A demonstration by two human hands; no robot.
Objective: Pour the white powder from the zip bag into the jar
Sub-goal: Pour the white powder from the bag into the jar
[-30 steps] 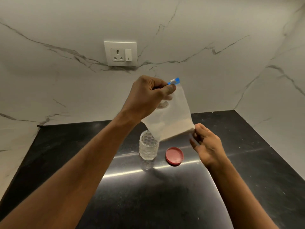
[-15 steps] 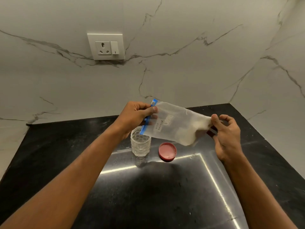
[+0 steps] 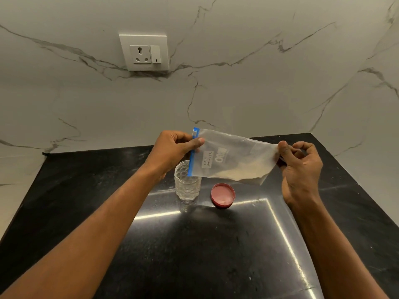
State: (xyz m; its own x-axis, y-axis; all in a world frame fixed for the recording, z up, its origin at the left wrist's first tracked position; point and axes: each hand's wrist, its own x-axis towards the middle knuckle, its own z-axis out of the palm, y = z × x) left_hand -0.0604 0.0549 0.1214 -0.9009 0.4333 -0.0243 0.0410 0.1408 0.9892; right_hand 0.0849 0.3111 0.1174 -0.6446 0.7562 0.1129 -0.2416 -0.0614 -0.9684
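Zip bag (image 3: 233, 156) held sideways over the open jar (image 3: 187, 182), both hands gripping it.

We pinch the blue zip end with our left hand (image 3: 172, 151) just above the jar rim; our right hand (image 3: 300, 162) pinches the bag's bottom edge. White powder (image 3: 241, 172) sits in the lower fold. Red lid (image 3: 222, 195) lies beside the jar on the black counter (image 3: 86, 190).
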